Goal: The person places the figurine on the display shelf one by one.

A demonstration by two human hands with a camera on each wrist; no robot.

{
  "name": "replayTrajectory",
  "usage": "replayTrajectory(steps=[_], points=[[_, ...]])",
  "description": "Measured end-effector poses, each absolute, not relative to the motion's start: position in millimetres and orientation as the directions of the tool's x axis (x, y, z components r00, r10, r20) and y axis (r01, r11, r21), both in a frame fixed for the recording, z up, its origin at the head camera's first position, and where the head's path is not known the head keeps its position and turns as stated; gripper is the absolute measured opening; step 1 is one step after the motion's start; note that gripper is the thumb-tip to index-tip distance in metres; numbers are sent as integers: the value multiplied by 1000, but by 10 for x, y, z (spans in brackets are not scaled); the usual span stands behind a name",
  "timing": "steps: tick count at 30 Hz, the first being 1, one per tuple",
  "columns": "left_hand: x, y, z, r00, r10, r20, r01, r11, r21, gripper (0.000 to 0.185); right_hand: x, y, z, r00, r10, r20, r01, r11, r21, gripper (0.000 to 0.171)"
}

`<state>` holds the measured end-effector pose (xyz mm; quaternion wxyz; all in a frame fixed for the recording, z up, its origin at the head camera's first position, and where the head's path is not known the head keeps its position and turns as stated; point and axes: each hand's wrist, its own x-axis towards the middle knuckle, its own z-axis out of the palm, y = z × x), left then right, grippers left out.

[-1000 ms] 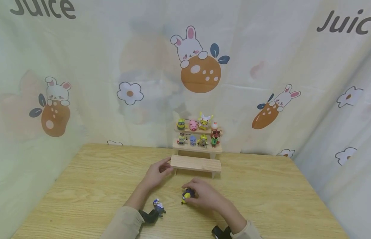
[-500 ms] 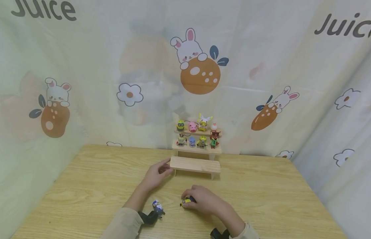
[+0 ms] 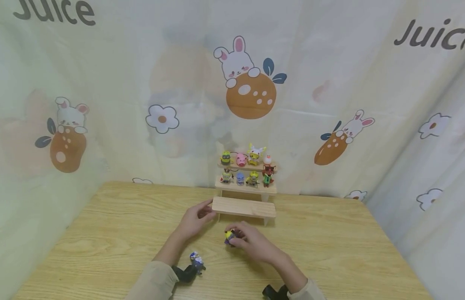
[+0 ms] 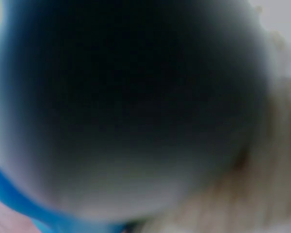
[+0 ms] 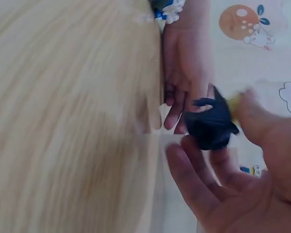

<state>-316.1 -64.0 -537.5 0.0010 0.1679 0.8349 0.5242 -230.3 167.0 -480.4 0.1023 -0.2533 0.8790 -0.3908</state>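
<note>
Just in front of the wooden stepped stand (image 3: 244, 207), low over the table (image 3: 105, 233), I am holding item one: a small yellow-and-dark figurine (image 3: 229, 236). My right hand (image 3: 251, 241) is curling its fingers and thumb round it; the right wrist view is showing the dark part of the toy (image 5: 211, 121) pinched at my fingertips.

Item two: my left hand (image 3: 196, 218) is resting at the left end of the stand's lowest step, fingers loosely bent, gripping nothing that I can make out. The left wrist view is only a blur.

Item three: a blue-and-white figurine (image 3: 196, 259) is lying on the table, nearer me than the stand, beside my left forearm.

Items four onward: eight small figures (image 3: 247, 168) are standing on the two upper steps; the lowest step is bare.

Step in hand, as I judge it: carrying the held figurine toward the stand. Next, I am needing to lift it over the lowest step's front edge and set it upright.
</note>
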Motion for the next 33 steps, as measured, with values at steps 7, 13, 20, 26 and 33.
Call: replayTrajectory(steps=[7, 13, 20, 26, 33], points=[[-3168, -697, -5361, -943, 283, 175, 284, 409, 867, 57, -2451, 1494, -4697, -970, -198, 141, -230, 555, -800, 31], [-3183, -719, -5358, -940, 289, 181, 289, 389, 875, 56, -2667, 1331, -4589, -981, -7, 194, -167, 546, -821, 34], [-3169, -686, -5383, -935, 309, 174, 294, 399, 869, 56, -2888, 1217, -4584, -973, 71, 221, -141, 577, -804, 34], [-3136, -644, -5368, -927, 324, 189, 311, 382, 870, 55, -2940, 1184, -4591, -972, 79, 223, -132, 603, -787, 34], [-3167, -659, -5346, -929, 315, 195, 314, 388, 867, 54, -2969, 1149, -4594, -965, 64, 254, -158, 631, -759, 35]])
